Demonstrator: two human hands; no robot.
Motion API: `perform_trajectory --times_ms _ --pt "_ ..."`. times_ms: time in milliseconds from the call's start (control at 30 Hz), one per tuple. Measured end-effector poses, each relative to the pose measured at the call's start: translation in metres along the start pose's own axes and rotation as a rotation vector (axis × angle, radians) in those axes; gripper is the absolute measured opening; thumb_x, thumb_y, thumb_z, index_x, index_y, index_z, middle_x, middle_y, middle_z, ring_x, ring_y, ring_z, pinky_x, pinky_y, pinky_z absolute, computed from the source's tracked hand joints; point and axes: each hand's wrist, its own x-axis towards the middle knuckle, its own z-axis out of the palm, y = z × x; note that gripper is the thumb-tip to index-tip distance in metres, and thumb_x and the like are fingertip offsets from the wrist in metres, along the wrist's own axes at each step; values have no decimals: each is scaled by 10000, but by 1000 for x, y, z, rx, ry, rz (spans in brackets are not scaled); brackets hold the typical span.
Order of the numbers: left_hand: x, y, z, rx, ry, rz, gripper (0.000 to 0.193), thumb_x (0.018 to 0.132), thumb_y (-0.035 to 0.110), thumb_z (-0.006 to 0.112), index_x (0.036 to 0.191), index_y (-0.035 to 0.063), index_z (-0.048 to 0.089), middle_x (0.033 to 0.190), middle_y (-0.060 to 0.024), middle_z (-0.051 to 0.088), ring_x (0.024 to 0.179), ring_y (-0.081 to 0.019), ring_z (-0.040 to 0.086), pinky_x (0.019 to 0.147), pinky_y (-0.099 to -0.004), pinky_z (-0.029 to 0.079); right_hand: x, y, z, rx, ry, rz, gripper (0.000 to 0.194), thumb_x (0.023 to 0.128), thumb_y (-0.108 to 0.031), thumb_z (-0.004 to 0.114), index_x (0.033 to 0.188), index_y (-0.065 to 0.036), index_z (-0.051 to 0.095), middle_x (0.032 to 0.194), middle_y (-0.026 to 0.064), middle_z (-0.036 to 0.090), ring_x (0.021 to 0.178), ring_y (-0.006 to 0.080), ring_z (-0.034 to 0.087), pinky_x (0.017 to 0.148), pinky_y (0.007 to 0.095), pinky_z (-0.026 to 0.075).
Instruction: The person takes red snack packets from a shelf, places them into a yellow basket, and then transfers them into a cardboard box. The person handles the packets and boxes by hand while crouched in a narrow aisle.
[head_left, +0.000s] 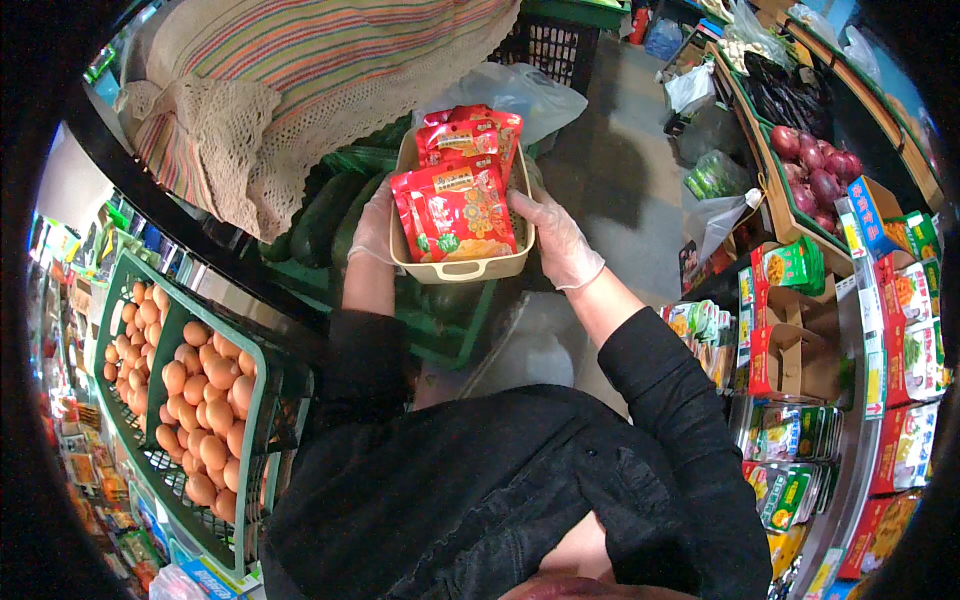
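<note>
Between my two hands is a cream plastic basket (491, 268) with a handle slot at its near end. Several red food pouches (459, 214) lie in it, overlapping, and they bear printed writing. My left hand (375, 225), in a clear disposable glove, grips the basket's left wall. My right hand (553, 238), gloved the same way, holds the right rim with the thumb on top. Under and behind the basket are dark green cucumber-like vegetables (324, 217) in a green plastic crate (472, 330). The fingers beneath the basket are hidden.
A striped cloth with a lace edge (300, 82) drapes over the produce ahead. Brown eggs (206, 412) fill a green crate (251, 450) at left. Red onions (814, 169) and shelves of packaged food (795, 435) line the right. A grey floor aisle (645, 150) runs between.
</note>
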Motion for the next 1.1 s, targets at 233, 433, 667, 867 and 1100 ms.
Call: perform_trajectory --times_ms 233,433,667,867,1100 --pt "7 8 -22 -69 -92 -54 471 1085 342 464 1409 19 582 1428 -221 642 1261 -387 651 1134 -581 483 -12 -17 14 -134 -7 71 732 996 -353 681 1592 -32 403 1503 69 570 1358 179 549 1152 377 420" --pt "5 3 -32 -70 -134 1 464 1111 356 437 1388 20 596 1397 -207 664 1235 -363 661 1117 -532 500 -16 -14 15 -165 81 162 549 997 -116 599 1516 22 485 1372 121 662 1227 206 633 1101 349 463" --pt "-22 8 -3 43 56 232 453 1110 382 476 1386 46 601 1391 -165 676 1216 -330 671 1104 -492 513 -5 -8 25 -127 76 69 555 960 -7 583 1506 31 491 1336 126 682 1197 205 657 1062 341 494" --pt "-12 21 -12 95 -15 292 435 1105 377 502 1362 49 629 1353 -127 702 1175 -307 692 1062 -481 541 23 5 22 -115 -108 16 589 917 51 558 1501 29 490 1380 138 665 1230 214 643 1090 346 484" --pt "14 18 -31 89 -10 277 485 1076 385 549 1429 56 601 1471 -148 632 1300 -348 627 1141 -518 485 25 -7 23 -208 -128 25 599 907 29 593 1501 37 512 1409 106 647 1310 179 581 1149 340 416"
